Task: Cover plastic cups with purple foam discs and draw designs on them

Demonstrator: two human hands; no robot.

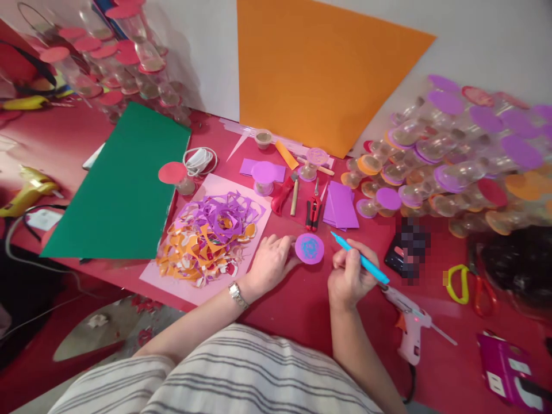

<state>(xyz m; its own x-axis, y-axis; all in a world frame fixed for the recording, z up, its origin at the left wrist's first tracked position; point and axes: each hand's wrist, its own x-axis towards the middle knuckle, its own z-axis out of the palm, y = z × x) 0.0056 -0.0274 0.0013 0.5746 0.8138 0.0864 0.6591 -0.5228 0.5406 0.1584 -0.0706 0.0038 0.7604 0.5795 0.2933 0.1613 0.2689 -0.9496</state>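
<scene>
A round purple piece [309, 248] with a blue scribbled pattern on its top is in front of me, over the red table [284, 299]. My left hand [272, 261] is closed at its left edge, thumb and fingers gripping that side. To the right, my right hand [351, 273] holds a light blue pen [361, 260] between thumb and fingers, its tip pointing up and left, apart from the purple piece. Whatever is under the purple piece is hidden.
Paper scraps [215, 230] lie on a pink sheet left. Pliers [313, 213] and purple cards [340, 205] lie ahead. A glue gun [409, 325] and scissors [483, 287] are right. Hourglass-like pieces [435, 144] stack behind; a green board [125, 190] stands left.
</scene>
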